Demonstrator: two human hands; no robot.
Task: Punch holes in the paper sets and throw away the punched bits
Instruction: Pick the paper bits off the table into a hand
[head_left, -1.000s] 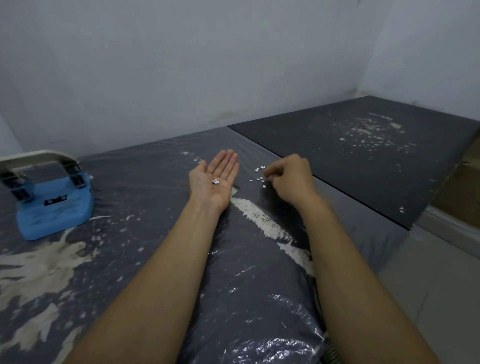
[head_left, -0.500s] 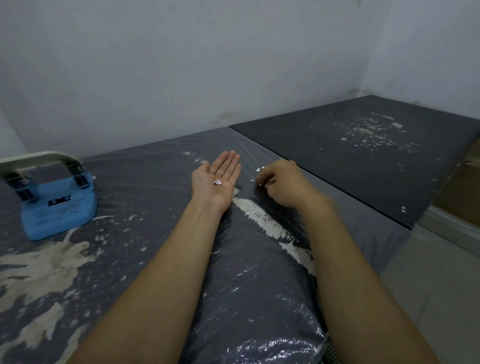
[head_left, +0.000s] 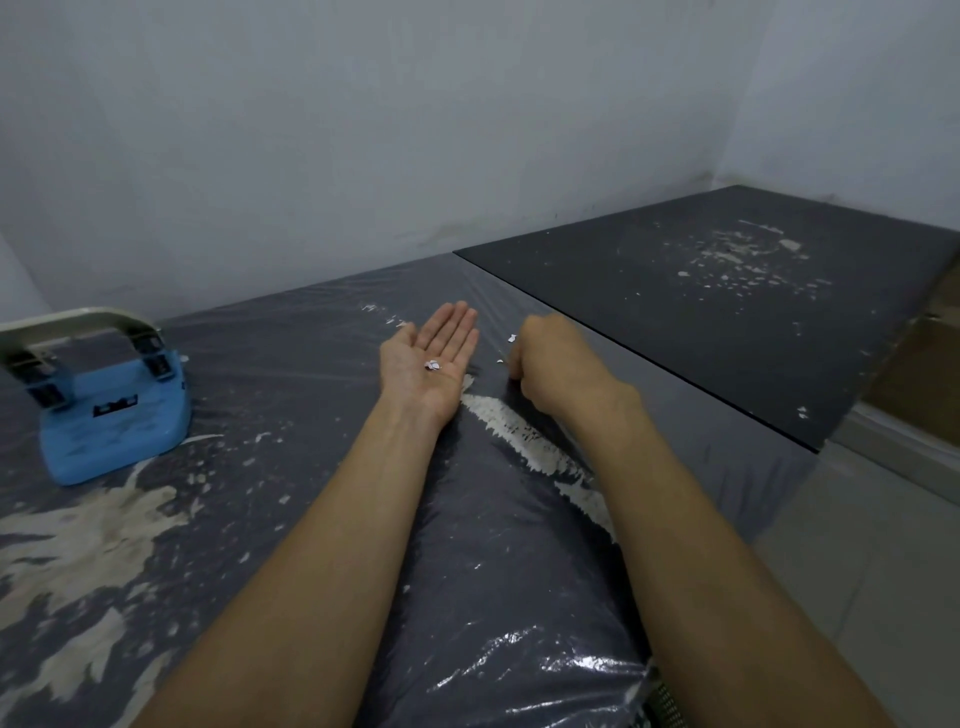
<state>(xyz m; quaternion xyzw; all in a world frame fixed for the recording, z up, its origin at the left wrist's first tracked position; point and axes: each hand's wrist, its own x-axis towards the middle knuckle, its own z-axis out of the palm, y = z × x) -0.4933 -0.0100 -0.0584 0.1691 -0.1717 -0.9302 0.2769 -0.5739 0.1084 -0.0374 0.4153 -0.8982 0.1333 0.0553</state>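
the plastic-wrapped dark table (head_left: 291, 364) takes up most of the view, streaked with white residue, and butts against a second bare dark table (head_left: 727, 322) to the right. at the far left of the wrapped table stands the blue hole punch (head_left: 104, 400), upright with its grey handle raised, well apart from both hands. no paper sets are in view.

the left hand (head_left: 431, 364) lies palm up on the plastic, fingers straight and pressed together, carrying a small cluster of punched bits (head_left: 432, 365) in the hollow of the palm. the right hand (head_left: 550, 364) is just beside it, knuckles up, fingers curled under toward the table surface; whether the tips are pinching a bit cannot be told, since the hand hides them. a few loose bits (head_left: 511, 339) lie on the plastic just beyond it.

compared with a second ago, the right hand has slid closer to the left palm and now covers the spot where most of the scattered bits lay. that suggests gathering is under way, punching likely finished, with disposal to come.
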